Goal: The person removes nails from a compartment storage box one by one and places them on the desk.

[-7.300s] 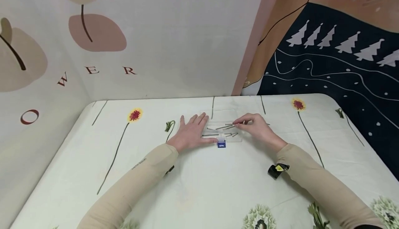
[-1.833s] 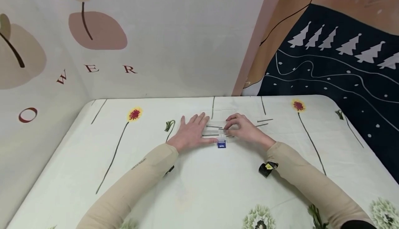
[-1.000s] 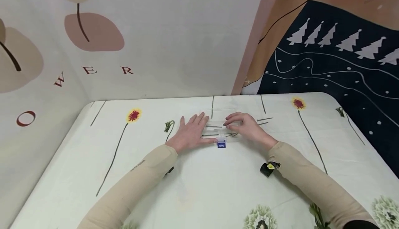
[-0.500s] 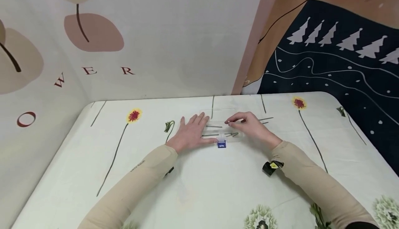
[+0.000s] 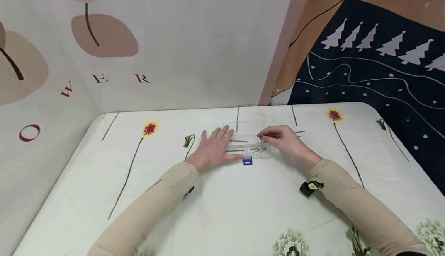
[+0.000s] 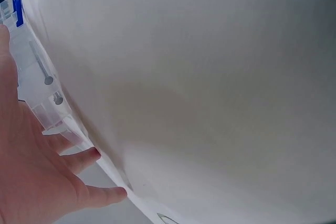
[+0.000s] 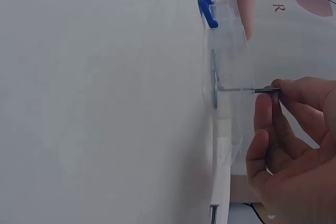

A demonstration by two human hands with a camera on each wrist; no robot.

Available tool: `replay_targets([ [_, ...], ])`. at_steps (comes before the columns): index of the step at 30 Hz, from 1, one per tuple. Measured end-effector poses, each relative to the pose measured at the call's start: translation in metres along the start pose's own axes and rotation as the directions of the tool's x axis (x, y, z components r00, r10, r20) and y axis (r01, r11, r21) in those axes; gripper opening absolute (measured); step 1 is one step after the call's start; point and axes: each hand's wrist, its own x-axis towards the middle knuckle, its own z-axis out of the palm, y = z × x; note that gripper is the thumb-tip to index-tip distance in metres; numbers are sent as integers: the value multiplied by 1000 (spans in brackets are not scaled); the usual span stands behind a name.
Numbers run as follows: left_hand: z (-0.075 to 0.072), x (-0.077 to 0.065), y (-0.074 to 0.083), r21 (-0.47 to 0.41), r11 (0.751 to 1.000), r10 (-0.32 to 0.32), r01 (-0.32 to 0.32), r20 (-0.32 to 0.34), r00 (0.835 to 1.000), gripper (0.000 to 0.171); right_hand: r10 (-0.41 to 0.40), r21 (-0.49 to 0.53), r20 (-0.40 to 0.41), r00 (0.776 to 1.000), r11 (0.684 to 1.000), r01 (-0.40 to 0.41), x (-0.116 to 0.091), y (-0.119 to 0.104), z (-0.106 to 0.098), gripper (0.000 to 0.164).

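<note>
A clear plastic box (image 5: 255,157) with a blue latch (image 5: 247,161) lies on the table, several nails inside it. My left hand (image 5: 212,149) rests spread over the box's left end, thumb near the latch. In the left wrist view, heads of nails (image 6: 48,80) show through the box wall beside that hand. My right hand (image 5: 285,142) pinches one nail (image 7: 265,91) between thumb and fingertips at the right part of the box. That nail stands upright, its lower end down inside the box. Other nails (image 5: 239,141) lie flat in the compartments.
A loose nail (image 5: 299,132) lies on the flower-print tablecloth (image 5: 222,209) right of the box, partly behind my right hand. The box's clear lid (image 5: 248,126) stretches toward the back. A light fabric wall (image 5: 194,55) rises behind the table.
Since the earliest frame, nails have come to lie on the table right of the box. In the last half second my right hand moved slightly right, with a nail now upright in its fingers.
</note>
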Motion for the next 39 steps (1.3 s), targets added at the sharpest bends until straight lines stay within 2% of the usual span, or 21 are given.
replay_targets([
  [13,-1,-1,0,0,1000,0,0,-4,1000,101,45,-19,-59,997,999,-46,-13,6,-24,18],
  [19,0,-1,-1,-1,1000,4,-4,-14,1000,101,51,-24,-110,993,998,-54,-19,6,-37,16],
  [24,2,-1,-1,1,1000,2,-2,-10,1000,102,84,-38,-138,987,995,-90,-25,9,-46,18],
  [30,3,-1,-2,-4,1000,6,-6,-16,1000,101,99,-56,-147,984,993,-108,-31,13,-54,20],
  [39,1,-1,-1,6,1000,9,-9,-11,1000,101,108,-114,-143,984,986,-125,-37,32,-65,20],
])
